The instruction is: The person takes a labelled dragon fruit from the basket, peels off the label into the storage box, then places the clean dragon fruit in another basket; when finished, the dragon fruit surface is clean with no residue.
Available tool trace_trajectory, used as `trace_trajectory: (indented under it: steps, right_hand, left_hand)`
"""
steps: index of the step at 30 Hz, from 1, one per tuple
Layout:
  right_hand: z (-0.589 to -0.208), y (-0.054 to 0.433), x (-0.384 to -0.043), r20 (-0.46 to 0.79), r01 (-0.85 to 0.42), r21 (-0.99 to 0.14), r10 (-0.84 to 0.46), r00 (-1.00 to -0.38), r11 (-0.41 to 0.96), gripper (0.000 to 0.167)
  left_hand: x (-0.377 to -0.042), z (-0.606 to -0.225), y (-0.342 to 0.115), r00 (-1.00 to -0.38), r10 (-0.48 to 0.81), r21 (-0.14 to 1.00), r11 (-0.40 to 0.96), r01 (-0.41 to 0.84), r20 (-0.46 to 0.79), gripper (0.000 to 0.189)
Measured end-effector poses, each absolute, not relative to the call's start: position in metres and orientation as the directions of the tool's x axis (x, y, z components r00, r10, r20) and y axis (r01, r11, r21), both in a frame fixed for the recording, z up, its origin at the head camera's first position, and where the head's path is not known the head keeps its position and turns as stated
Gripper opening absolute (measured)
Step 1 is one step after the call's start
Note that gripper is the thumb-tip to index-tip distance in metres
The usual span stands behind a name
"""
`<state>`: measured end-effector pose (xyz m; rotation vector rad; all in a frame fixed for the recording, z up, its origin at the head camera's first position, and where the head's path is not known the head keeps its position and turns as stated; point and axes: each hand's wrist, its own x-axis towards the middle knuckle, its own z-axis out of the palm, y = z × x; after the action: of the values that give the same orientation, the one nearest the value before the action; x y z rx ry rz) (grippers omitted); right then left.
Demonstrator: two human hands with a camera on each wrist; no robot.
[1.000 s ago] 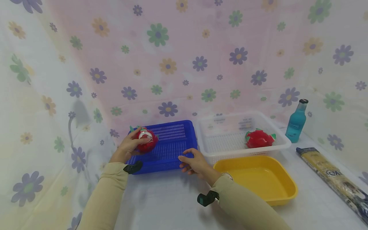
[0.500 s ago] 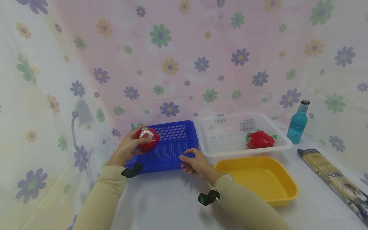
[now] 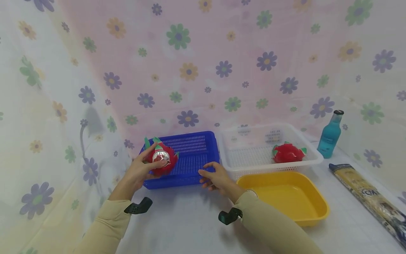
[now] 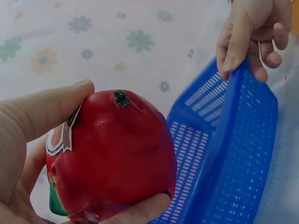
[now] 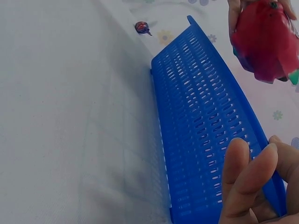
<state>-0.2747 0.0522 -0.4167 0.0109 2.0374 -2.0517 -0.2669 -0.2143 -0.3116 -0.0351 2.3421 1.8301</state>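
My left hand [image 3: 136,173] grips a red dragon fruit [image 4: 121,154] with green-tipped scales and a round label, thumb on one side and fingers on the other. It is held over the left part of a blue perforated basket [image 3: 193,158]. In the left wrist view the fruit's dark end spot faces the camera. My right hand [image 3: 219,178] pinches the basket's near rim, with the thumb on the inner side and fingers outside. A second red dragon fruit [image 3: 288,153] lies in the white perforated basket [image 3: 244,158] to the right.
A yellow tray [image 3: 285,194] stands in front of the white basket, partly behind my right forearm. Farther right are a bottle of blue liquid [image 3: 329,135] and a long flat packet [image 3: 368,194]. A small dark wrapped item [image 5: 142,28] shows in the right wrist view.
My left hand and wrist have drawn slightly nearer with the dragon fruit, which sits a little lower in view. My right hand stays at the basket rim.
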Motion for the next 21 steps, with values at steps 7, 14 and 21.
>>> trace_trajectory:
  steps: [7, 14, 21]
  right_hand:
    - [-0.416, 0.052, -0.275, -0.181, 0.182, -0.983, -0.165, -0.969, 0.011, 0.047]
    - [-0.415, 0.052, -0.274, -0.195, 0.195, -0.981, -0.154, -0.969, 0.018, 0.048]
    - [-0.414, 0.052, -0.274, -0.187, 0.186, -0.982, -0.154, -0.970, 0.021, 0.047]
  left_hand:
    - [-0.242, -0.311, -0.212, -0.989, 0.078, 0.956, 0.275, -0.099, -0.125, 0.084]
    - [-0.216, -0.313, -0.206, -0.984, 0.135, 0.947, 0.314, -0.068, -0.115, 0.082]
    - [-0.192, -0.317, -0.195, -0.982, 0.158, 0.942, 0.331, -0.045, -0.102, 0.080]
